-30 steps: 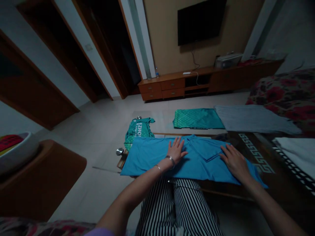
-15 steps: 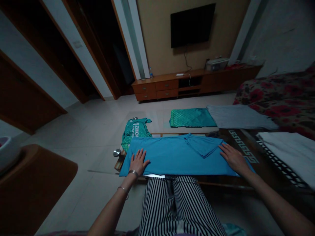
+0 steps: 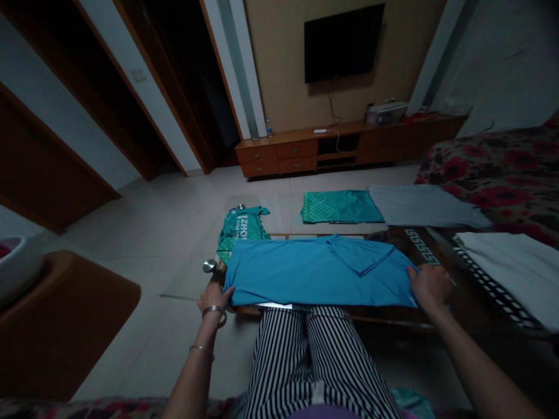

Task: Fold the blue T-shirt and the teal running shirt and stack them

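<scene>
A blue T-shirt [image 3: 301, 273] lies folded lengthwise into a long strip across the glass-topped table in front of my knees. One sleeve is laid back as a triangle near its right part. My left hand [image 3: 215, 298], with bangles at the wrist, grips the shirt's left end near the front corner. At the opposite end, my right hand [image 3: 431, 286] has its fingers closed on the edge of the cloth. Behind the shirt's left end is a green printed jersey [image 3: 241, 227], partly covered by it.
Farther back lie a folded green garment [image 3: 343, 207] and a grey folded cloth [image 3: 425, 205]. White clothing [image 3: 510, 256] rests at the right, close to a floral sofa [image 3: 484, 169]. A brown rounded stand [image 3: 82, 302] is at left; a TV cabinet [image 3: 301, 152] stands by the far wall.
Both hands have gone from lying flat on the shirt to gripping its two ends. The left hand moved left and toward me; the right moved outward, and the shirt's ends have drawn in slightly.
</scene>
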Action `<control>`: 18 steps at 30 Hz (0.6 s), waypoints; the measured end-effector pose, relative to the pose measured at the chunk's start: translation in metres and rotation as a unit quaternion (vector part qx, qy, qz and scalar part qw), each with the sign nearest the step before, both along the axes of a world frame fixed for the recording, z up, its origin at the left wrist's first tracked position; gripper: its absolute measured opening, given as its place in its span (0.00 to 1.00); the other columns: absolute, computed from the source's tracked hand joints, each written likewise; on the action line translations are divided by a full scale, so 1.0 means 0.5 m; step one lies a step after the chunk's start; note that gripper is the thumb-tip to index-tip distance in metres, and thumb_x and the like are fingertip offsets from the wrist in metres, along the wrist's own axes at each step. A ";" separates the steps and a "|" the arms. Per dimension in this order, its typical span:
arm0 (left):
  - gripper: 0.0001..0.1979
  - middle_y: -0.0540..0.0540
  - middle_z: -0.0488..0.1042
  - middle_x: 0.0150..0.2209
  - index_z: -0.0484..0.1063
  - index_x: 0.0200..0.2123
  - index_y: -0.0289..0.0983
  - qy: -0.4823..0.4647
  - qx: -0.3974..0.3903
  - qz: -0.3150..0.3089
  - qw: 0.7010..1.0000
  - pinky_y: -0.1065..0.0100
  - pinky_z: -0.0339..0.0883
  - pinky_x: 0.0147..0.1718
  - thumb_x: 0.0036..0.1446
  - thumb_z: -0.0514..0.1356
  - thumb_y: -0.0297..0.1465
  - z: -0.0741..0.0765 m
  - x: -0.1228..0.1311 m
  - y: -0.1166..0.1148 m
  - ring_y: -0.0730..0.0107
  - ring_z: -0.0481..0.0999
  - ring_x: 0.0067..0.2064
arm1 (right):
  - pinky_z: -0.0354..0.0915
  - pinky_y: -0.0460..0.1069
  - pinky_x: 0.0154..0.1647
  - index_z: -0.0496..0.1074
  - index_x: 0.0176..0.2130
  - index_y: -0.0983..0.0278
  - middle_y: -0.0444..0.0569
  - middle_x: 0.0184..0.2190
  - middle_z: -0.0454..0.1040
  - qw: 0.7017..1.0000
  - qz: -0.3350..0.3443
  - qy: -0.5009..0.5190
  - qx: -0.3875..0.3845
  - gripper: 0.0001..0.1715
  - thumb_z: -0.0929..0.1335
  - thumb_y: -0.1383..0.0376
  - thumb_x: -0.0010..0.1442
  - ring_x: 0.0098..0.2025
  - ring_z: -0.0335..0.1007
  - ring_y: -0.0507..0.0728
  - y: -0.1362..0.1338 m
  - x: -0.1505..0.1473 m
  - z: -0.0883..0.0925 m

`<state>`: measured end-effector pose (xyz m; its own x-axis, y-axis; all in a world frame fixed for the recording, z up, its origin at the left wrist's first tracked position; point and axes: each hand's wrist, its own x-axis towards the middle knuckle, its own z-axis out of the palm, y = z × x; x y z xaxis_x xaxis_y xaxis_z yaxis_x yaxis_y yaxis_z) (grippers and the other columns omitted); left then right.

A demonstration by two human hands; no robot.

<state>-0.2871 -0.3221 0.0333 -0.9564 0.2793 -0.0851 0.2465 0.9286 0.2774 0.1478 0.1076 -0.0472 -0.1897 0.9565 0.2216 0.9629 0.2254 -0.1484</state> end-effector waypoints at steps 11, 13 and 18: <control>0.20 0.54 0.63 0.15 0.61 0.26 0.38 -0.149 0.216 0.000 0.965 0.71 0.56 0.16 0.45 0.59 0.49 -0.032 0.050 -0.057 0.72 0.63 0.16 | 0.61 0.57 0.33 0.72 0.49 0.64 0.65 0.39 0.75 0.995 0.027 -0.018 -0.097 0.30 0.60 0.46 0.61 0.39 0.71 0.70 0.125 0.079 -0.012; 0.22 0.55 0.62 0.15 0.62 0.26 0.37 -0.172 0.265 0.004 0.949 0.72 0.56 0.15 0.43 0.60 0.51 -0.048 0.074 -0.075 0.74 0.62 0.16 | 0.61 0.57 0.32 0.73 0.47 0.63 0.66 0.39 0.75 0.995 0.051 -0.015 -0.090 0.30 0.61 0.45 0.59 0.38 0.71 0.71 0.144 0.102 -0.022; 0.26 0.49 0.72 0.27 0.68 0.30 0.34 -0.254 0.400 0.055 0.879 0.70 0.68 0.27 0.36 0.67 0.49 -0.086 0.118 -0.102 0.70 0.72 0.28 | 0.60 0.62 0.30 0.74 0.46 0.62 0.68 0.39 0.74 0.992 0.099 0.040 -0.063 0.35 0.57 0.41 0.57 0.36 0.71 0.73 0.142 0.150 -0.043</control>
<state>-0.2280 -0.3731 -0.0096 -0.8767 0.3522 -0.3276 -0.1767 0.3975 0.9004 0.2228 0.1784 -0.0688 -0.3629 0.9234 0.1252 0.8858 0.3835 -0.2613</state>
